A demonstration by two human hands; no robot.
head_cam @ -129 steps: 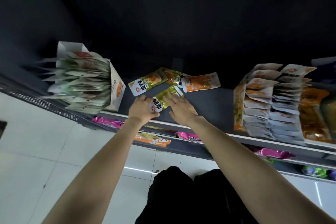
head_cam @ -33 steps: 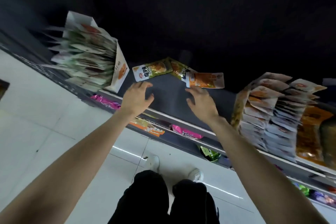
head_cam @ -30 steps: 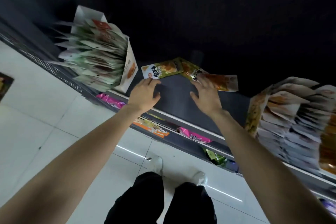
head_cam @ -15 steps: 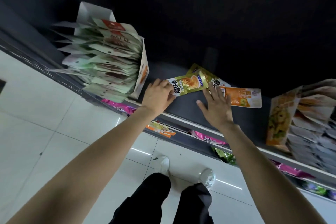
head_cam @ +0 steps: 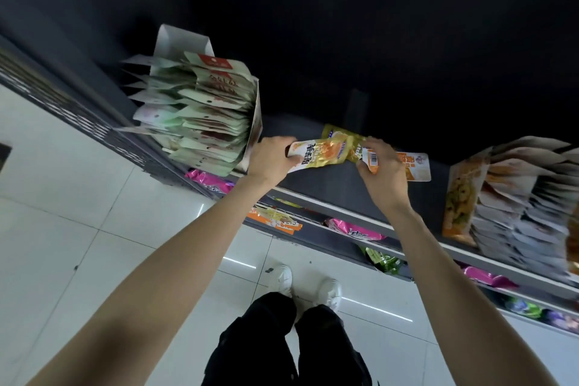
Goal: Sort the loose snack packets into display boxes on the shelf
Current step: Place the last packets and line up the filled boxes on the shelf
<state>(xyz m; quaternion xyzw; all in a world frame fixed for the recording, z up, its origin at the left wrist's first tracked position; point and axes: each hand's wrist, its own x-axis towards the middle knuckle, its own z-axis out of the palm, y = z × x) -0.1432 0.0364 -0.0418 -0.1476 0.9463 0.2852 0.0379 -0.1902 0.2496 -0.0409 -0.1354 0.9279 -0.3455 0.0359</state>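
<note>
My left hand [head_cam: 269, 157] grips the end of a yellow-green snack packet [head_cam: 319, 154], lifted just above the dark shelf [head_cam: 332, 185]. My right hand [head_cam: 380, 169] pinches a packet with a white barcode end [head_cam: 369, 160]; a second yellow-green packet [head_cam: 343, 135] lies behind it. An orange packet [head_cam: 415, 166] lies flat on the shelf beyond my right hand. A white display box [head_cam: 255, 122] crammed with pale green packets stands at the left. Another display box [head_cam: 463, 194] with orange-fronted packets stands at the right.
Lower shelves hold pink [head_cam: 354, 230], orange [head_cam: 275, 219] and green [head_cam: 383, 260] packets. White floor tiles [head_cam: 78, 229] lie below, and my legs and white shoes [head_cam: 308, 285] stand close to the shelf front. The back of the shelf is dark.
My left hand has closed on the yellow-green packet and raised it off the shelf. My right hand went from open over the packets to pinching one by its barcode end.
</note>
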